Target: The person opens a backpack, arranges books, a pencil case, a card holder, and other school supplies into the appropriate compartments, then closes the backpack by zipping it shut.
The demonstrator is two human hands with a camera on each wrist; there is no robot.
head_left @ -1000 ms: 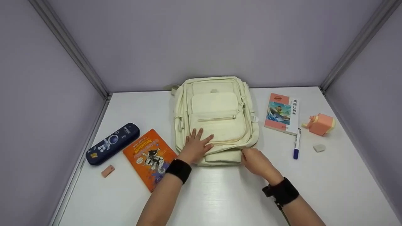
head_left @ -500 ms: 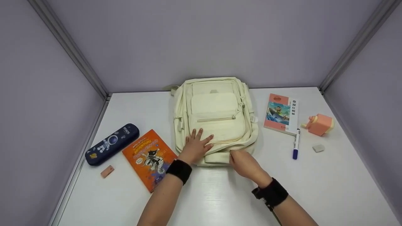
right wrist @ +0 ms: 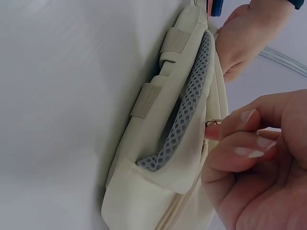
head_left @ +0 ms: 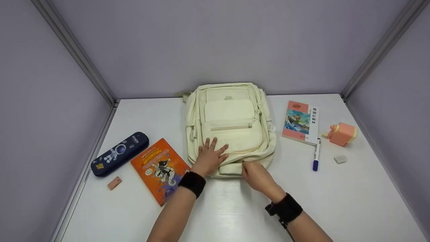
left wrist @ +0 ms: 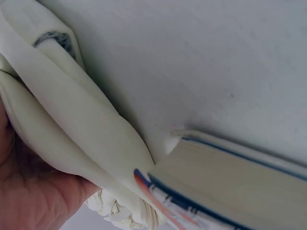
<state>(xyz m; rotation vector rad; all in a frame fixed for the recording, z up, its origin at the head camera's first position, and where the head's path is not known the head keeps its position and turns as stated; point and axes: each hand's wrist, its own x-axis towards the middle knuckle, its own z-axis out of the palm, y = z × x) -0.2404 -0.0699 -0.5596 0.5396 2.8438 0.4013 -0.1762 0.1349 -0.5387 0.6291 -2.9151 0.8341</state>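
A cream backpack (head_left: 230,111) lies flat on the white table, its front pocket facing up. Spread out over the lower left of that front, my left hand (head_left: 209,158) rests on the fabric. My right hand (head_left: 258,176), fingers curled, is at the bag's near end. In the right wrist view it pinches a small metal zipper pull (right wrist: 214,122), partly hidden by the fingers, with a stretch of zipper (right wrist: 170,211) showing behind it. Grey mesh (right wrist: 188,105) lines an opening beside that hand. The left wrist view catches my left thumb side (left wrist: 38,196) against the bag's folds.
Left of the bag lie an orange book (head_left: 158,168), close to my left wrist, a navy pencil case (head_left: 120,154) and a pink eraser (head_left: 115,183). Rightward are a smaller book (head_left: 298,121), a marker (head_left: 316,155), a pink-orange pencil sharpener (head_left: 342,133) and a grey-white eraser (head_left: 340,159).
My right hand has slid left along the bag's near end, quickly at first and then by a smaller amount. The left hand has stayed in place.
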